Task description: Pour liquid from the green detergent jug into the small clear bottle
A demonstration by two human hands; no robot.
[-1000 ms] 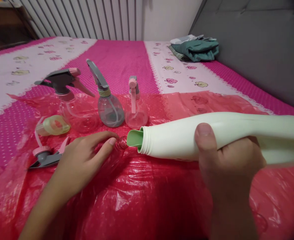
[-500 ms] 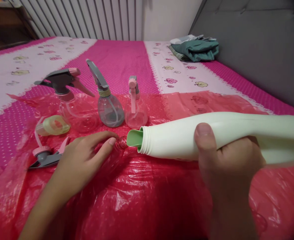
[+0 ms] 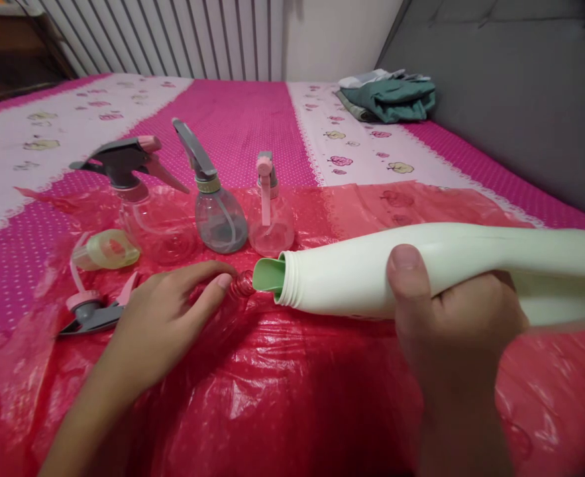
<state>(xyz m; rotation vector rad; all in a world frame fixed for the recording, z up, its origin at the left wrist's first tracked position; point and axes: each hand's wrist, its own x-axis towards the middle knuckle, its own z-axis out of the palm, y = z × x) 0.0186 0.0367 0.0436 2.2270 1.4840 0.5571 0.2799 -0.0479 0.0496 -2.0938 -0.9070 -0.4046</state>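
My right hand grips a large pale green detergent jug by its handle and holds it lying nearly level. A green pouring spout shows in its threaded mouth, which points left. My left hand is wrapped round the neck of a clear spray bottle that has no top on. The spout's lip is right at this bottle's mouth; whether they touch, I cannot tell. No flowing liquid can be made out. A loose spray head, grey and pink with a tube, lies left of my left hand.
Behind my hands stand a spray bottle with a grey-pink trigger, a grey spray bottle and a pink-trigger bottle. A yellowish clear cap lies at left. Red plastic sheeting covers the patterned bed. Folded clothes lie far back.
Almost nothing differs. Both hands, the jug and the bottle keep their places, and the view has shifted very slightly.
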